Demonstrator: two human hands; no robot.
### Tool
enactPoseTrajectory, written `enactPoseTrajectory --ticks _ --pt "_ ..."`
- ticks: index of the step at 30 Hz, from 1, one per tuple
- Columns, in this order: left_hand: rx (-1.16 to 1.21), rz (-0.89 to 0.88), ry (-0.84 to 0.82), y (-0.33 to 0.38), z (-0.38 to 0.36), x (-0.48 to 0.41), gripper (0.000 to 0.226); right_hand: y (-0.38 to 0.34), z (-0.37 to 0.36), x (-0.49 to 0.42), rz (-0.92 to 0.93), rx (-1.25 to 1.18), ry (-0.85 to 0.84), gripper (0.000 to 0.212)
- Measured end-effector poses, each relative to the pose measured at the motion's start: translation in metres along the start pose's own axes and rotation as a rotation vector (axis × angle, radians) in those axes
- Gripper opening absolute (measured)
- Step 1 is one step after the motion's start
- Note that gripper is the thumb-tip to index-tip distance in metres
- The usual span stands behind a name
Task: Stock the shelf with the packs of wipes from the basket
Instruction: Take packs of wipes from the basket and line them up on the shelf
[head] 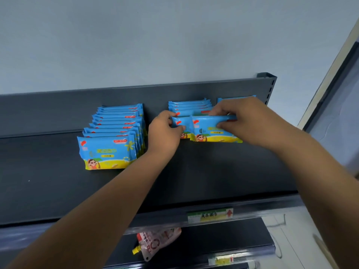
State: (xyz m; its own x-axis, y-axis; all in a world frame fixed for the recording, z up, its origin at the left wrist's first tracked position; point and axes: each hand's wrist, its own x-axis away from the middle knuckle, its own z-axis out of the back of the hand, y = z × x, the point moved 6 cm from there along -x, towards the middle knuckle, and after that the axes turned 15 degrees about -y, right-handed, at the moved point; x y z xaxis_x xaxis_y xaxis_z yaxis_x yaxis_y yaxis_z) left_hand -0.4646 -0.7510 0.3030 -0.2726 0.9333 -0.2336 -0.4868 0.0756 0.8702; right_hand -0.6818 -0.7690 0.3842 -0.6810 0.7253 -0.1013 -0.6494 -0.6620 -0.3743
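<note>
On the dark grey top shelf (213,171) stand blue-and-yellow packs of wipes in rows. The left row (108,152) holds several upright packs. At the front of the middle row (189,106), my right hand (246,121) grips the top of a pack of wipes (211,131) standing upright on the shelf. My left hand (165,133) holds the left end of a second pack (179,123) just behind it. One more pack (223,99) stands at the back right, mostly hidden by my right hand. The basket is out of view.
The shelf's back panel (77,109) and right upright post (269,88) close it off; a pale wall rises behind. A price label (210,215) sits on the shelf's front edge. On the shelf below lies a pink spouted pouch (155,242).
</note>
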Motion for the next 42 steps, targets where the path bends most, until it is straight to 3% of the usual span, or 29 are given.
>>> enactPoseTrajectory --ticks 5,12,16,24,29,37,40,42 --pt "0.021 0.065 0.028 -0.008 0.003 -0.004 0.018 -0.002 -0.027 -0.026 0.075 0.053 -0.088 0.026" --pt "0.161 0.105 0.06 -0.016 0.004 -0.01 0.007 0.001 -0.044 -0.048 0.074 0.174 0.06 0.023" --pt "0.158 0.133 0.085 -0.015 0.007 -0.005 0.019 0.007 -0.038 -0.056 -0.009 0.058 0.134 0.033" --pt "0.179 0.082 0.05 -0.012 -0.003 0.002 0.033 0.0 -0.042 -0.06 -0.061 0.164 0.264 0.04" --pt "0.018 0.074 0.041 -0.012 -0.003 -0.001 0.039 -0.002 -0.041 -0.057 -0.074 0.22 0.287 0.041" --pt "-0.149 -0.039 0.043 0.014 -0.006 0.01 0.064 -0.001 -0.049 -0.049 -0.102 0.321 0.239 0.062" --pt "-0.538 -0.084 -0.026 0.032 -0.013 0.018 0.076 -0.005 -0.052 -0.047 -0.073 0.33 0.221 0.066" --pt "-0.791 -0.114 -0.07 0.045 -0.019 0.027 0.072 -0.01 -0.054 -0.043 -0.06 0.307 0.187 0.067"
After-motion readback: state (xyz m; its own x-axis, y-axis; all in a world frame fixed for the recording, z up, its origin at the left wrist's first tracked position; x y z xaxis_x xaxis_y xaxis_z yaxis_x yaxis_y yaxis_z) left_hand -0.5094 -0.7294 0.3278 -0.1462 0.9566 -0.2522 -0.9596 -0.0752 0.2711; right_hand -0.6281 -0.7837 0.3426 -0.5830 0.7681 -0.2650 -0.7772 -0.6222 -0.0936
